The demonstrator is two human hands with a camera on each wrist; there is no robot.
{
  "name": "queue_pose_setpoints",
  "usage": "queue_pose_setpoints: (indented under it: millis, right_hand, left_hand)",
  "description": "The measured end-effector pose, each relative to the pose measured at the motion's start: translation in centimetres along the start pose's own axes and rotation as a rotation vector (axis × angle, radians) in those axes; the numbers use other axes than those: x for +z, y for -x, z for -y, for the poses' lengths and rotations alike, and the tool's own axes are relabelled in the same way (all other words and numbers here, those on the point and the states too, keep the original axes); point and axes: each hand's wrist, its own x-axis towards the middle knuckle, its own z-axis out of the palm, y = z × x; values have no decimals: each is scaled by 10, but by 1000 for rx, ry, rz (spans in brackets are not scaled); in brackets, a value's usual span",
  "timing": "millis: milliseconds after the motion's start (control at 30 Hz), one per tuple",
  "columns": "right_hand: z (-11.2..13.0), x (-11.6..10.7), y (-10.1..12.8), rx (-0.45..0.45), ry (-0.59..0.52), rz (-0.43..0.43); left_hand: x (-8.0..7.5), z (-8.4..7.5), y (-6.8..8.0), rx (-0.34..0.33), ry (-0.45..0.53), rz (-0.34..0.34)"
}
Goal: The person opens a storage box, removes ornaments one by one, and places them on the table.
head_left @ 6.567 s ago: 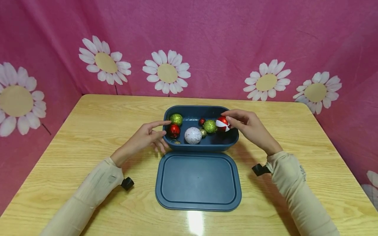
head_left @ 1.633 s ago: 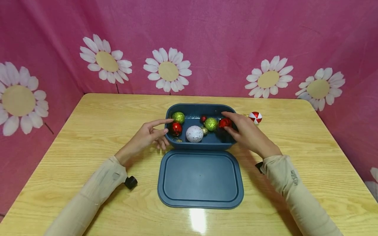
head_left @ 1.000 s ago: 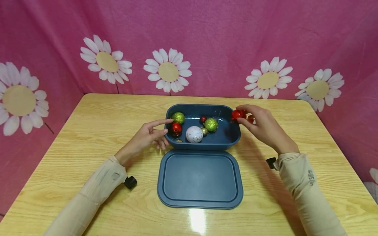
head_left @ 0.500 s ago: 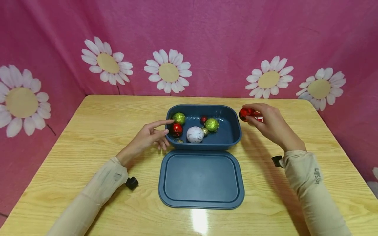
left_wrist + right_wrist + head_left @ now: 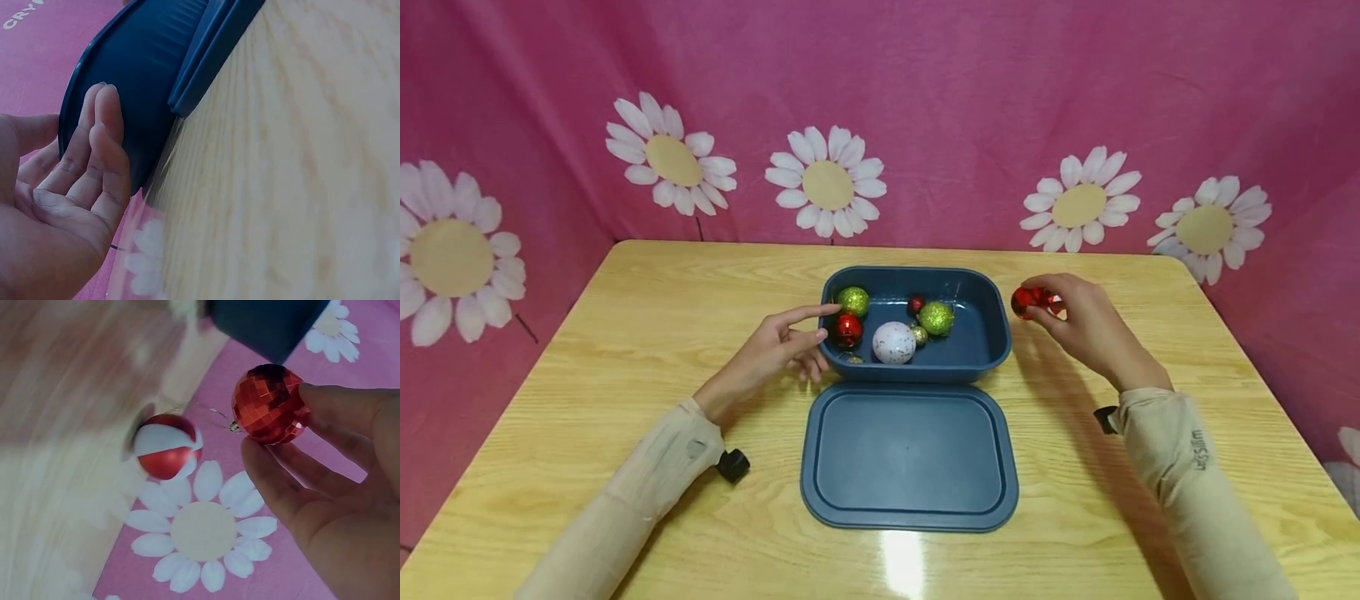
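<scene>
Right grip [image 5: 1086,321] pinches faceted red bauble [image 5: 270,404]; left grip [image 5: 775,350] spread, touching smooth blue tub [image 5: 992,354].

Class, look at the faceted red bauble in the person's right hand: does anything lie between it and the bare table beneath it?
Partly. The red-and-white bauble rests on the table close beside the faceted red bauble that the right hand pinches.

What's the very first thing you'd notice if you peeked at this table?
The shiny faceted red bauble pinched in the right hand, held just right of the blue tub, with a red-and-white bauble on the table beside it. Next, the tub's glittery green, red and speckled white baubles, while the left hand touches the tub's left wall. Big white daisies on the pink cloth fill the background.
</scene>
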Motion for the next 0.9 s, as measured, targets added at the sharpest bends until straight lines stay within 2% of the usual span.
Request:
queue_pose_setpoints:
  millis: [200,333,500,733,900]
  right_hand:
    - [-12,4,15,25,-13,37]
    - [-21,4,21,33,-3,33]
    - [-31,5,25,51,3,52]
    - [-37,7,26,124,-10,111]
    - [-38,6,26,116,-14,91]
  left_hand:
    - [-2,-1,-1,5,-18,0]
    - [-1,-1,-1,14,-26,1]
    - [1,0,-1,14,-10,3]
    - [2,1,-2,-6,-14,-4]
    - [-2,0,-2,-1,-27,2]
